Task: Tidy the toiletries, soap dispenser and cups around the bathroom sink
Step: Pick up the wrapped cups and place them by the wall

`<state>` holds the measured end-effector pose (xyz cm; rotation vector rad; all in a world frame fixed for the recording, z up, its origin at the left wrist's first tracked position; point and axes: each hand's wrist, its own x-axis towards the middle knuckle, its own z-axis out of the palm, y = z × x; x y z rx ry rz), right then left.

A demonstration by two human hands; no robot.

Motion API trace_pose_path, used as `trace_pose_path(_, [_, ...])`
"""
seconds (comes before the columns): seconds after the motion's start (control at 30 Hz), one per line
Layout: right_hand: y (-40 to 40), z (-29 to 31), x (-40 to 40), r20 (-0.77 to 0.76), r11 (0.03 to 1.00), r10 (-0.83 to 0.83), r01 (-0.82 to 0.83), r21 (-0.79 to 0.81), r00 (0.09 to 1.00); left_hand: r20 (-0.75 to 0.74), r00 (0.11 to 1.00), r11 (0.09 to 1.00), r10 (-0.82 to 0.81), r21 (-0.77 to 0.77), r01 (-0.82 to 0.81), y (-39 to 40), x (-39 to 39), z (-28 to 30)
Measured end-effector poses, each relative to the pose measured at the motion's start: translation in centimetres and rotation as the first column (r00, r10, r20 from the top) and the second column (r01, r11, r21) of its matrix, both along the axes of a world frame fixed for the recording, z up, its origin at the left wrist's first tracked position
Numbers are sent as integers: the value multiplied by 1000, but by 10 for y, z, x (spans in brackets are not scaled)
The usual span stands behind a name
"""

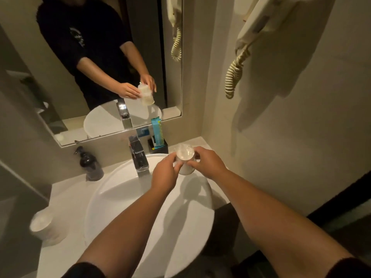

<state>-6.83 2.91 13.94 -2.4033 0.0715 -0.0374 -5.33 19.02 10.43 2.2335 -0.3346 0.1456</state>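
Head view: both hands grip one clear cup [184,160] over the far right rim of the sink [112,199], left hand [165,173] and right hand [208,164] fingers wrapped around it. The tap [138,155] stands just left; the soap bottle [90,164] far left; a black holder [158,146] behind; another cup [43,225] near left.
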Motion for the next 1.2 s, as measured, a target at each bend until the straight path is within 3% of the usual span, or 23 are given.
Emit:
trace_pose_path(0.5, [-52, -70, 190, -150, 986, 166, -160, 52, 975, -137, 960, 969, 246, 67, -238, -64, 150, -61])
trace_pose_path(0.9, [-56, -124, 240, -203, 985, 159, -142, 95, 966, -261, 891, 927, 371, 159, -340, -81, 197, -103])
trace_pose_path(1.2, [-46, -144, 254, -203, 986, 154, -136, 99, 967, -259, 860, 858, 440, 402, -318, -83, 212, -109])
